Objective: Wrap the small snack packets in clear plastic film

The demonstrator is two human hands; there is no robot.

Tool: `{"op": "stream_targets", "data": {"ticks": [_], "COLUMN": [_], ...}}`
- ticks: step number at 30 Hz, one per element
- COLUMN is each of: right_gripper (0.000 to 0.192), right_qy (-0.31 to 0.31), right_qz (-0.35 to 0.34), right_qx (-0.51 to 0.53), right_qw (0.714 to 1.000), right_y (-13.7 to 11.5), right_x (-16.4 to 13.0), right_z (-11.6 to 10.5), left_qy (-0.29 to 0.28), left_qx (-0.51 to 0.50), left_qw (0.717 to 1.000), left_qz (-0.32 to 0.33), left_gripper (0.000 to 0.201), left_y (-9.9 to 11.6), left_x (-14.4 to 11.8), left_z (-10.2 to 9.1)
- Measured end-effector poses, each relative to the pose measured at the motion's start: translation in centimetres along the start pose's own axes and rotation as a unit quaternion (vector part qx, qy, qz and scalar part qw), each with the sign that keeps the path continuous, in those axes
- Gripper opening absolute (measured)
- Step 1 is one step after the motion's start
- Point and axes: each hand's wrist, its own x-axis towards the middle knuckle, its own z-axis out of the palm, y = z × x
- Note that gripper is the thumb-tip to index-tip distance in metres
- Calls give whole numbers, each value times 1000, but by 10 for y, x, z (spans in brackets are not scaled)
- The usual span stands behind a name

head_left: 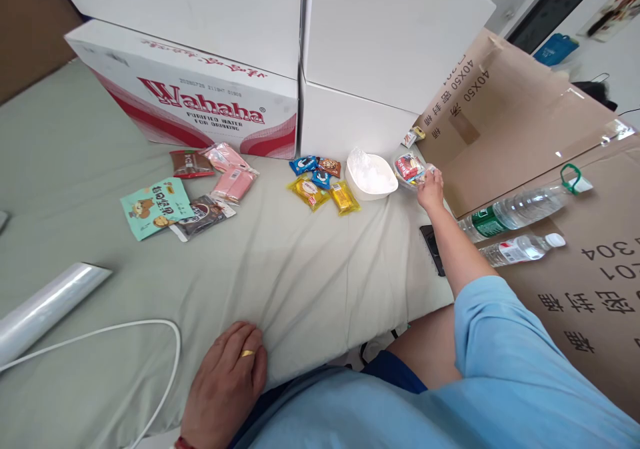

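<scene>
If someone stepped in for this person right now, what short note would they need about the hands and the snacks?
Right hand: stretched out to the clear container of snacks, fingers touching its near rim; whether it grips it cannot be told.
Left hand: flat on the green sheet at the near edge, holding nothing.
Things: the white bowl stands just left of the container. Small blue and yellow snack packets lie loose left of the bowl; bigger packets lie farther left, before the Wahaha box.
Done: some snacks are in the container.
Left: the loose packets still lie on the sheet.
</scene>
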Motion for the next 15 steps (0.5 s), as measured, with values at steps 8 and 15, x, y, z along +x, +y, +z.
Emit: {"op": "stream_targets", "data": {"ticks": [8,15], "right_gripper": [68,84], "right_qy": [-59,-62], "right_qz": [-26,15], "right_qx": [-7,32], "right_qw": [998,997], "right_y": [4,-2], "right_x": [-5,-4], "right_z": [-5,-17], "left_qy": [8,10], "left_qx": [0,0], "left_qw": [1000,1000], "left_qz": [10,2], "left_gripper": [16,18], "left_y": [0,2], "left_x": [2,0], "left_z": [0,1]}}
